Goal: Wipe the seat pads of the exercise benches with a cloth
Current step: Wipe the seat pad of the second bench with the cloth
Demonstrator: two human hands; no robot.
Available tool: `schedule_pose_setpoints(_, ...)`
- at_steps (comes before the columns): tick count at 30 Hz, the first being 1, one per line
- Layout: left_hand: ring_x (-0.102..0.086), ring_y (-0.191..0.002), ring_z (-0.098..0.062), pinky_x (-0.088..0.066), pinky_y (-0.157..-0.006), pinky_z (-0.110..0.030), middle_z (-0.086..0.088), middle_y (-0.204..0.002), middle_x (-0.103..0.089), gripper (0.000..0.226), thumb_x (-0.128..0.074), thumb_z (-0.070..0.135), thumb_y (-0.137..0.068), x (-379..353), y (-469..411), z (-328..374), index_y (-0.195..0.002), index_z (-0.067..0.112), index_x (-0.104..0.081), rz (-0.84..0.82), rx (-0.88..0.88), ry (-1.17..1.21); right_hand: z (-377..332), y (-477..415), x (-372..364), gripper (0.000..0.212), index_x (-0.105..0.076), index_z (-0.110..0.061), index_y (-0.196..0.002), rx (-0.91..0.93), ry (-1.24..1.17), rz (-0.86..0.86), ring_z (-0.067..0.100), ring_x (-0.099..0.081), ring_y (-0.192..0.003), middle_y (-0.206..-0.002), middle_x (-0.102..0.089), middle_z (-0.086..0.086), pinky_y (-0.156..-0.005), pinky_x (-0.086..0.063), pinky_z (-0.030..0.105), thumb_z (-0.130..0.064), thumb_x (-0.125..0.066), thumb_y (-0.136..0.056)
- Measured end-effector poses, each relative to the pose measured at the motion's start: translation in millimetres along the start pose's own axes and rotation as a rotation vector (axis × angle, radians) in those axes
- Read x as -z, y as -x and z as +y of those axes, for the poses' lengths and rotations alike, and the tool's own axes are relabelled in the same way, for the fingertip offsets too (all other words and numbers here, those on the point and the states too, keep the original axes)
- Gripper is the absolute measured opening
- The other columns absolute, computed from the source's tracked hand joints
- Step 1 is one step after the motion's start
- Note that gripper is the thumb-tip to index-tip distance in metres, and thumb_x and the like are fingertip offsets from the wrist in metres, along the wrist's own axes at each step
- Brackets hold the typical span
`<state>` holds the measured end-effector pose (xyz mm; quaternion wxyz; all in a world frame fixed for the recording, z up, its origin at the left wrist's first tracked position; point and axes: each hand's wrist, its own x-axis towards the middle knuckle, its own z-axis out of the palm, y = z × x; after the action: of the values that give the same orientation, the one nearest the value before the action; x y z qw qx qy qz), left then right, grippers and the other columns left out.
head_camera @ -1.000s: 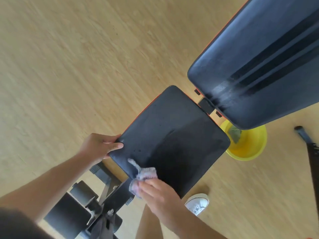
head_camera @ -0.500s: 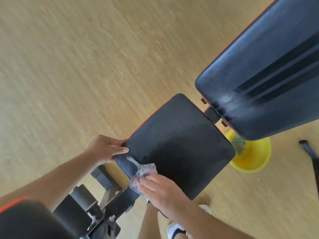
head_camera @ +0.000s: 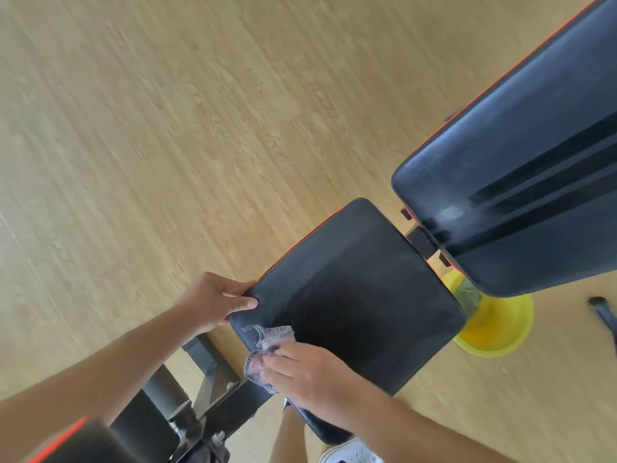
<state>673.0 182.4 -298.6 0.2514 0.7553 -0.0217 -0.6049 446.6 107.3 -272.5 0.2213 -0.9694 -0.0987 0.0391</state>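
The black seat pad of an exercise bench lies in the middle of the view, with an orange edge along its far left side. My left hand grips the pad's near left corner, thumb on top. My right hand presses a small checked grey cloth onto the pad's near edge. The dark back pad with black stripes rises at the upper right, with a pale smear near its lower end.
A yellow bowl sits on the wooden floor under the back pad. The bench's black frame and foam rollers are at the lower left. A white shoe shows at the bottom. A dark bar lies at the right edge.
The view has shifted so the bench sits lower and further right. My right hand with the cloth stays at the pad's near edge, slightly shifted. My left hand keeps its grip on the corner.
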Motion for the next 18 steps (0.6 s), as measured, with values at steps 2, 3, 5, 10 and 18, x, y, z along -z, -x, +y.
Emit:
schedule_pose_setpoints(2,-0.071,-0.084,-0.022,-0.062,-0.086,-0.045,0.004,-0.085,-0.081,0.034,-0.085,0.011,-0.080,-0.9,0.0,-0.9,-0.083,0.045,-0.084,0.014,-0.020,0.000,66.8,4.3,23.3,0.018,-0.072,-0.011,-0.111,-0.051,0.042,0.126,0.020,-0.063,-0.102,-0.110,-0.072,-0.001,-0.099,-0.048,0.028,-0.004,-0.066,-0.096)
schedule_pose_setpoints(3,-0.070,-0.084,-0.021,-0.062,-0.087,-0.047,0.006,-0.086,-0.081,0.035,-0.084,0.012,-0.080,-0.6,0.5,0.0,-0.081,0.046,-0.083,0.010,-0.019,0.004,100.4,4.9,36.3,0.022,-0.074,-0.009,-0.112,-0.203,0.039,0.285,0.023,-0.065,-0.106,-0.111,-0.074,0.000,-0.098,-0.052,0.031,0.000,-0.067,-0.093)
schedule_pose_setpoints(5,-0.074,-0.096,-0.019,-0.062,-0.089,-0.045,0.004,-0.097,-0.082,0.032,-0.084,0.013,-0.080,1.1,1.8,3.7,-0.087,0.044,-0.083,0.000,-0.005,-0.002,145.2,-1.5,62.3,0.029,-0.078,-0.005,-0.110,-0.692,0.031,0.489,0.030,-0.068,-0.106,-0.107,-0.077,0.006,-0.095,-0.055,0.037,0.009,-0.069,-0.086)
schedule_pose_setpoints(10,-0.076,-0.105,-0.023,-0.059,-0.094,-0.038,-0.003,-0.120,-0.077,0.031,-0.060,0.009,-0.097,17.9,14.8,17.0,-0.106,0.026,-0.084,-0.172,0.148,0.184,43.0,-54.7,-9.2,0.021,-0.068,-0.009,-0.113,-0.699,-0.313,0.545,0.019,-0.058,-0.101,-0.108,-0.063,0.012,-0.093,-0.048,0.019,-0.005,-0.052,-0.101)
schedule_pose_setpoints(18,-0.065,-0.124,-0.038,-0.039,-0.117,-0.051,-0.004,-0.146,-0.061,0.051,-0.041,0.011,-0.089,39.0,12.2,-6.0,-0.125,0.018,-0.077,-0.257,0.218,0.379,131.3,-28.2,55.3,0.016,-0.077,-0.022,-0.101,-0.838,-0.101,0.554,0.025,-0.064,-0.095,-0.094,-0.071,0.005,-0.091,-0.055,0.050,-0.011,-0.066,-0.096)
